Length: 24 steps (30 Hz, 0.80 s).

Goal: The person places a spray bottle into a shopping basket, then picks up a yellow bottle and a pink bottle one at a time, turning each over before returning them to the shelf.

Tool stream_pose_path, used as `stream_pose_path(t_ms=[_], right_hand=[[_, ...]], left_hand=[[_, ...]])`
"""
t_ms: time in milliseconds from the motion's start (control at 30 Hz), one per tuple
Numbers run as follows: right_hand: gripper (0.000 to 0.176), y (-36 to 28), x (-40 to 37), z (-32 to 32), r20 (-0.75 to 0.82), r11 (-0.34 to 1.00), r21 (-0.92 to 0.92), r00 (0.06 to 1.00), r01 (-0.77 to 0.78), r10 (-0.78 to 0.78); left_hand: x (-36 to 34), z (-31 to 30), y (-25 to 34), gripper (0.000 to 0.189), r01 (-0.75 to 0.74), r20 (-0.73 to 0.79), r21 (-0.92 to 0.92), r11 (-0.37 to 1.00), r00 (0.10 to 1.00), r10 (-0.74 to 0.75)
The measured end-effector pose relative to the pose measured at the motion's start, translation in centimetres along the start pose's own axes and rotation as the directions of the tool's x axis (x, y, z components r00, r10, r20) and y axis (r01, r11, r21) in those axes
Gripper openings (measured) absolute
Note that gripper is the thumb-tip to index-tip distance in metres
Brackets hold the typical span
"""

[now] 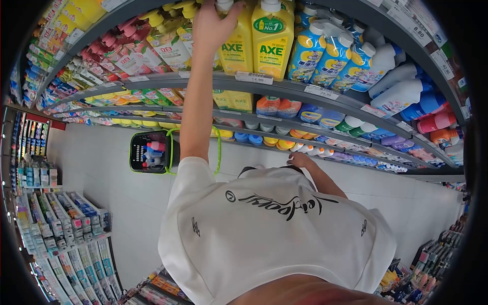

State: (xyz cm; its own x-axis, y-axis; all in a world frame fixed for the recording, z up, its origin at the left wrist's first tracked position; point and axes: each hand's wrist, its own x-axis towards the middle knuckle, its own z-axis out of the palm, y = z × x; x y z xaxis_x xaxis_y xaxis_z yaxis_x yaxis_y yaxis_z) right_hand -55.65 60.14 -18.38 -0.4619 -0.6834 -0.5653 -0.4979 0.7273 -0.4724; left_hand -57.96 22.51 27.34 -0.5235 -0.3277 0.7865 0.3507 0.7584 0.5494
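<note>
My left hand (212, 25) reaches up to the shelf, its thumb and fingers around the top of a yellow AXE dish soap bottle (237, 53); the fingertips run out of view at the upper edge. Beside it stands another yellow AXE bottle (272, 46) with a white cap. To the left are pump bottles with yellow tops (170, 46). Low by my waist is my right hand (301, 160), fingers curled; what they hold, if anything, is too small to make out.
A black shopping basket (133, 161) with a green handle stands on the floor at left, holding a few bottles (153, 152). Blue bottles (307, 53) fill the shelf to the right. The shelf edge (284, 85) carries price tags. A display rack (76, 218) stands at lower left.
</note>
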Motion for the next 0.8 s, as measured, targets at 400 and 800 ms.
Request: stream_pose_path(t_ms=[400,800], right_hand=[[0.044,-0.7,-1.0,0.3,0.035,0.997,0.071,0.999,-0.035,0.032],[0.041,-1.2,-0.2,0.3,0.036,0.999,0.002,0.998,0.050,-0.050]], left_hand=[[-2.9,-1.3,1.7,0.039,0.058,-0.070,0.052,0.997,0.996,-0.055],[-4.2,-4.4,2.8,0.019,0.219,0.154,-0.171,0.961,0.969,-0.193]])
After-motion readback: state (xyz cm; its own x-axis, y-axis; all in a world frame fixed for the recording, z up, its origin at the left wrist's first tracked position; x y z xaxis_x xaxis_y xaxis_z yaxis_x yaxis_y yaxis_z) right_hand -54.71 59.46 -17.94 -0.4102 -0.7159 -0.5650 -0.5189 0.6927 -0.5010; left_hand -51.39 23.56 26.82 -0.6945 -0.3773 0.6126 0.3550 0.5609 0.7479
